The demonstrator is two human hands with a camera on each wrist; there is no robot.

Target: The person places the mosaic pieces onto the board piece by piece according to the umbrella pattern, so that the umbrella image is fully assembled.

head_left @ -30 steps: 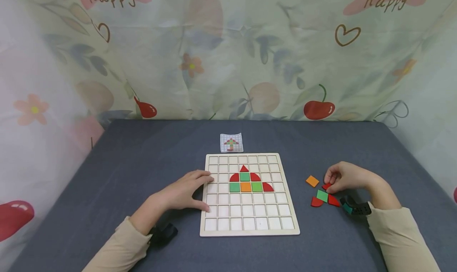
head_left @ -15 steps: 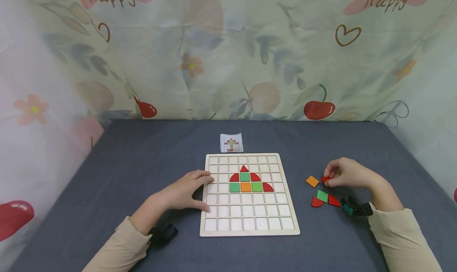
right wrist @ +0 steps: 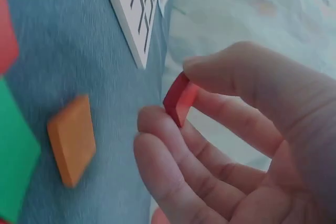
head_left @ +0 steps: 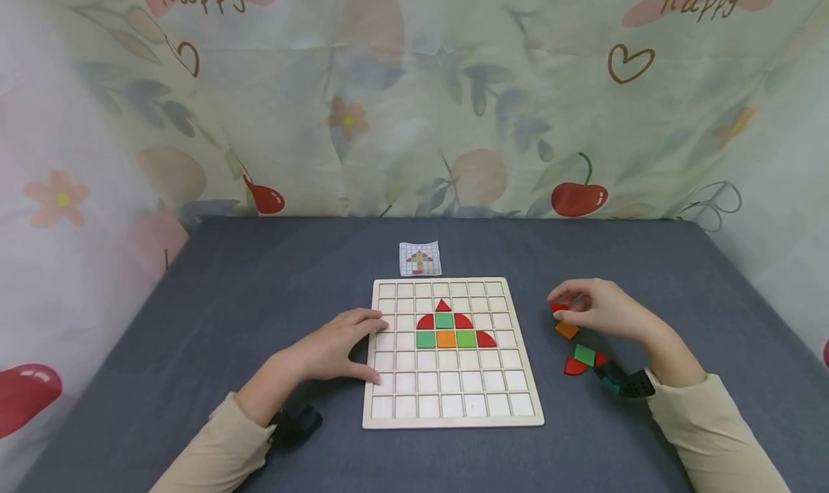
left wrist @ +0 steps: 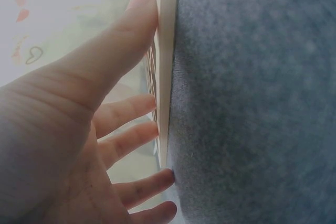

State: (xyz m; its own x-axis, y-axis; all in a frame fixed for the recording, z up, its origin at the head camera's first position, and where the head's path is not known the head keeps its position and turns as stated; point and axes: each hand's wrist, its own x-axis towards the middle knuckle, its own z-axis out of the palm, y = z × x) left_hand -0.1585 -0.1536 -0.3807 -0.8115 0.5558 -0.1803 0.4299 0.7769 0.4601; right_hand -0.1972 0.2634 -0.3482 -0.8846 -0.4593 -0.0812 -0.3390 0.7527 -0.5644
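Note:
My right hand pinches a small red tile between thumb and fingers, held up over the table in the right wrist view. An orange square tile lies just below that hand. My left hand rests at the left edge of a pale wooden grid board, thumb and fingertips on its rim and the fingers relaxed. Set in the board's cells are red rounded tiles, a red triangle, green squares and an orange square.
A green square and red tiles lie right of the board, the rightmost partly hidden by the right wrist's strap. Behind the board lies a small printed pattern card. A patterned curtain hangs behind the dark table.
My right hand has lifted the red tile from beside the green square and carried it left, to above the orange tile. The left hand and board have stayed put.

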